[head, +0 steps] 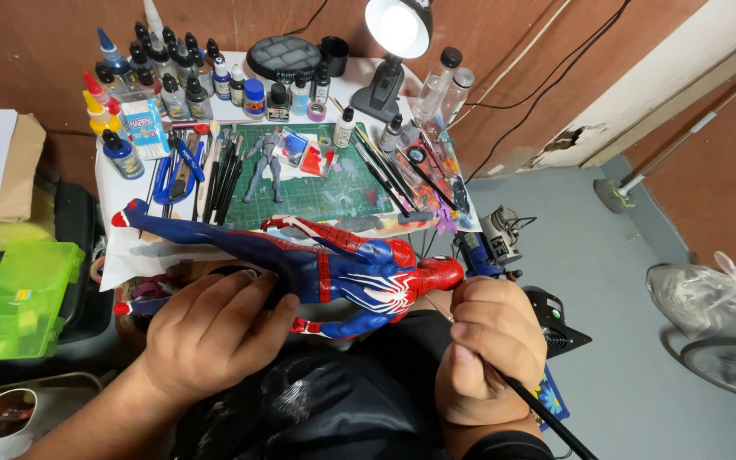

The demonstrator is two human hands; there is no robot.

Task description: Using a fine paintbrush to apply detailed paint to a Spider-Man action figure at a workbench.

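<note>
The left hand (215, 328) holds a red and blue hero figure (317, 268) tight by its legs. The right hand (487, 345) is closed around a thin black tool (547, 417) near the figure's head. A small blue and white box (145, 128) stands by the paint bottles (163, 72) at the back.

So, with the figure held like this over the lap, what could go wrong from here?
1. The left hand grips only the legs of the red and blue action figure, so its torso hangs unsupported and might sag or twist at a joint.
2. The right hand holds a thin black-handled tool at the figure's head; a slip could mark the surface.
3. The paint bottles crowd the small table, so a bump from the figure's feet could tip some.
</note>
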